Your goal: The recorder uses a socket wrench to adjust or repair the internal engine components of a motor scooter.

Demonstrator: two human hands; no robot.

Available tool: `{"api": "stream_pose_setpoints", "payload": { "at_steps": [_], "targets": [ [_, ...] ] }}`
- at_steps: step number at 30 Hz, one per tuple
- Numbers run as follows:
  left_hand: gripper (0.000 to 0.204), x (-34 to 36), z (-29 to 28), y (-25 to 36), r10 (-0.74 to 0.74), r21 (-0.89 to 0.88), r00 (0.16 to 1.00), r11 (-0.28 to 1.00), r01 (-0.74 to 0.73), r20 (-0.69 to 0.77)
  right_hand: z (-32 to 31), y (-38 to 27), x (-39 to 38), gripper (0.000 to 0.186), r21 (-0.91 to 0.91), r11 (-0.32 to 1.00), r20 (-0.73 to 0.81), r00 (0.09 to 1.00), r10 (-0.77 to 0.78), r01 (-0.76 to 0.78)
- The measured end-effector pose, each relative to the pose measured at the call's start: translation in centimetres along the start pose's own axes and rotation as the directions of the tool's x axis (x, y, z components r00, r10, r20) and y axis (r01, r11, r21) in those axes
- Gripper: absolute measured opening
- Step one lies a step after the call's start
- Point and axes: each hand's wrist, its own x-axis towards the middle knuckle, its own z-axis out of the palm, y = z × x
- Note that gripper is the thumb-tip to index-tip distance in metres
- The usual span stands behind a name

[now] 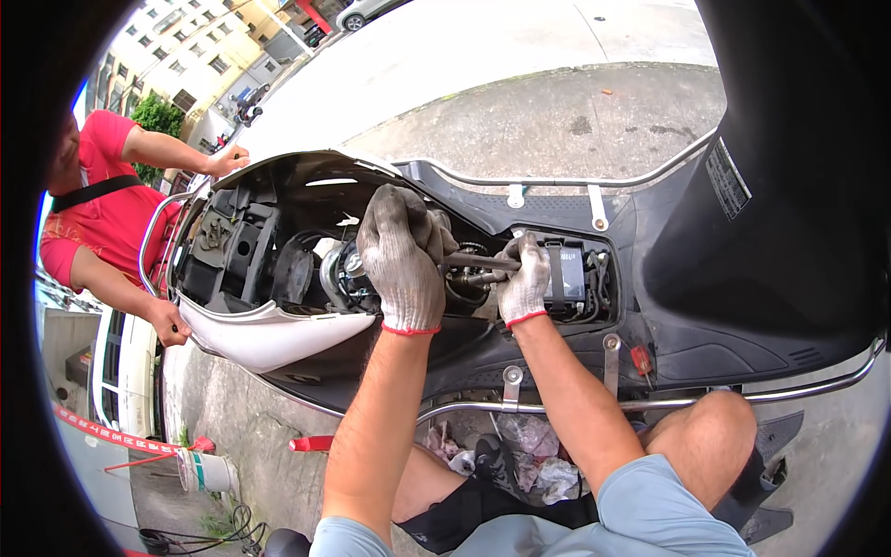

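Both my hands wear whitish knit gloves with red cuffs, grey with dirt at the fingers. They work over the opened body of a scooter (278,371). My left hand (399,260) is closed above the engine bay, its curled fingers on one end of a dark rod-shaped piece (483,263). Nearer the footboard, my right hand (525,281) closes round the rod's other end. Its exact kind cannot be made out. Just right of that hand lies a battery (568,271) in its open compartment. Metal engine parts (339,274) show left of my left hand.
A person in a red shirt (107,204) grips the scooter's rear with both hands. A red-handled screwdriver (641,360) rests on the footboard, bordered by chrome side rails (705,401). Below are crumpled plastic bags (557,478), a white bucket (212,472) and a dark cable (218,537).
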Motion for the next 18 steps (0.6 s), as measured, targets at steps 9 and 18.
{"api": "stream_pose_setpoints", "payload": {
  "at_steps": [9,18],
  "targets": [
    [0.032,-3.9,-0.7,-0.6,0.121,0.041,0.993,0.992,-0.121,0.012,-0.7,0.2,0.6,0.034,0.042,0.998,0.063,0.997,0.036,-0.039],
    [0.03,-4.3,-1.0,-0.7,0.108,-0.035,0.993,0.993,-0.109,-0.038,-0.7,0.7,0.8,0.034,0.038,0.999,0.044,0.999,0.004,-0.006]
  ]
}}
